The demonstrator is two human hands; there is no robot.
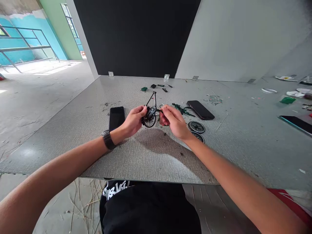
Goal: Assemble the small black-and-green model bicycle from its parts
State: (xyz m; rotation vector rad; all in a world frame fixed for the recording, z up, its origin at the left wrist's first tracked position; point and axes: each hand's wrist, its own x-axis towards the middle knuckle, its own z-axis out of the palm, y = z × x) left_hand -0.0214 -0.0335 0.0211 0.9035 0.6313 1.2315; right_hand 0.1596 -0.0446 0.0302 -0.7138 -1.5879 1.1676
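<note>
Above the table, my left hand (136, 119) grips a small black model bicycle (151, 112) with a spoked wheel at its lower end and a thin frame rising above. My right hand (172, 119) is closed at the bicycle's right side, its fingertips pinching a small dark piece (159, 110) against it. What that piece is I cannot make out. To the right of my right hand lie two loose spoked wheels (196, 127), one partly hidden by my wrist. Dark green and black model parts (182, 110) lie just behind that hand.
A phone (117, 117) lies left of my hands and another phone (201, 110) to the right. Small parts (161, 85) are scattered farther back, with a green piece (144, 89). A third phone (296, 123) is at the far right. Upright panels (138, 39) border the table's back.
</note>
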